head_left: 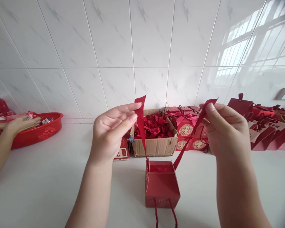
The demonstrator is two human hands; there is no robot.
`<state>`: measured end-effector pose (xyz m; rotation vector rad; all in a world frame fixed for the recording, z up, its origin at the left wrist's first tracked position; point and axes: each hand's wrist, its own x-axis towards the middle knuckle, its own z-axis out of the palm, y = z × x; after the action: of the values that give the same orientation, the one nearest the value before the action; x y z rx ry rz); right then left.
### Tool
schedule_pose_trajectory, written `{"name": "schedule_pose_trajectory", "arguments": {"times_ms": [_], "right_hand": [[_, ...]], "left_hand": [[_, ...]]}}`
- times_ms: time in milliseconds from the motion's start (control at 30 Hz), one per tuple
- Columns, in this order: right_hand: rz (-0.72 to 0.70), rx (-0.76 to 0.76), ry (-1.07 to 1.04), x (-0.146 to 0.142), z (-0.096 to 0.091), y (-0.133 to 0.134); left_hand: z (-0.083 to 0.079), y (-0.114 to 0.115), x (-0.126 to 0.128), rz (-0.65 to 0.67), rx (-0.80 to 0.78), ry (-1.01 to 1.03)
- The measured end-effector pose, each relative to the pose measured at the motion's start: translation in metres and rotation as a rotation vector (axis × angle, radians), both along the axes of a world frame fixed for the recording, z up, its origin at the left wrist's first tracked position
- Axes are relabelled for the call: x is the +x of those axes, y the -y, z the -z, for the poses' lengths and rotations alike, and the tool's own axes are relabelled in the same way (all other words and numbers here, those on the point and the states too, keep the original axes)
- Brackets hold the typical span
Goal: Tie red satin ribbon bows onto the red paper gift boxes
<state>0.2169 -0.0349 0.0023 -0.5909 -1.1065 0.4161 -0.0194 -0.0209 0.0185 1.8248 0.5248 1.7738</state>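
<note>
A small red gift box stands on the white table in front of me, with twisted red cord handles hanging from its near side. From its far part a red ribbon runs up in two ends, spread to the left and right. My left hand pinches one end between thumb and fingers. The other end is pinched in my right hand, level with the left. Both hands are raised above the box and apart from it. The ribbon's middle is hidden by the box.
Behind the box sits a cardboard carton full of red ribbons. Stacked red boxes with bows stand beside it, and more red gift boxes at right. At left, another person's hand reaches over a red basin. A tiled wall rises behind.
</note>
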Motion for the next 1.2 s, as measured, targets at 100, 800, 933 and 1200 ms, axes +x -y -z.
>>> {"name": "schedule_pose_trajectory", "arguments": {"times_ms": [100, 800, 933, 1200], "right_hand": [[-0.01, 0.006, -0.015, -0.002, -0.001, 0.001], [-0.005, -0.017, -0.034, -0.009, -0.001, 0.009], [-0.014, 0.044, -0.079, -0.01, -0.003, 0.008], [0.096, 0.117, -0.029, -0.016, -0.001, 0.007]], "left_hand": [[-0.001, 0.002, -0.001, 0.028, 0.004, 0.023], [0.001, 0.0, 0.009, -0.059, 0.092, 0.09], [0.0, 0.004, 0.013, -0.097, 0.068, 0.084], [-0.002, 0.011, 0.014, -0.139, 0.027, 0.036]]}}
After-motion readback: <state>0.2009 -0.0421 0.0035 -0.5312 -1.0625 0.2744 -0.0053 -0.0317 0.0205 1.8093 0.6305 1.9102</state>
